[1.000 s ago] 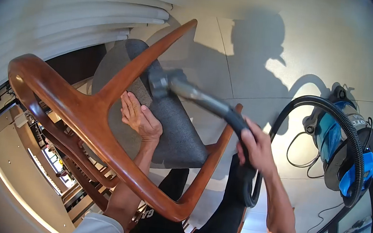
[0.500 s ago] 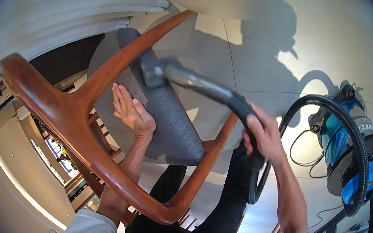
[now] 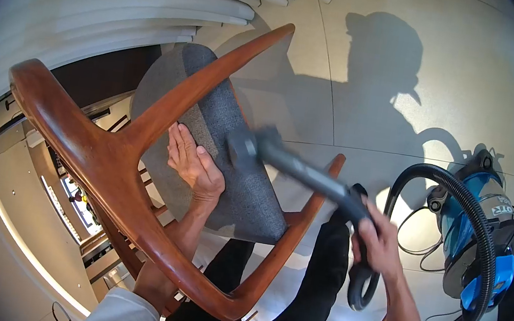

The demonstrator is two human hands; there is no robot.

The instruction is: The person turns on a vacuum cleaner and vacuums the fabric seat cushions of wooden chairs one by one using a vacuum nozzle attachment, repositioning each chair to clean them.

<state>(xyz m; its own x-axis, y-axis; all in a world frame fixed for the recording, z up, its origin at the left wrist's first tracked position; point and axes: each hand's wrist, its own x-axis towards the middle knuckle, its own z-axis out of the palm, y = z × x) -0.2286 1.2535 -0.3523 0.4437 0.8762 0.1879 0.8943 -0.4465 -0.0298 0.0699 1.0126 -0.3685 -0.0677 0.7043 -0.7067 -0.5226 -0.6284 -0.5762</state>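
Observation:
A wooden chair [image 3: 100, 166] with a grey upholstered seat [image 3: 245, 198] is tipped in front of me. My left hand [image 3: 195, 162] lies flat on the seat fabric, fingers stretched out, its forearm passing behind the wooden back rail. My right hand [image 3: 379, 241] is wrapped round the dark handle of a vacuum cleaner wand [image 3: 307, 173]. The blurred vacuum nozzle [image 3: 242, 149] is at the seat's edge, just right of my left hand; whether it presses on the fabric I cannot tell.
A blue and black vacuum cleaner [image 3: 482, 223] stands on the tiled floor [image 3: 378, 131] at the right, its ribbed hose [image 3: 460, 194] looping toward my right hand. White curtains [image 3: 128, 1] hang at the upper left. My legs [image 3: 314, 272] are below the chair.
The nozzle has moved down and right along the seat, away from the chair's upper arm. My right hand has drawn back with the wand. My left hand stays on the seat.

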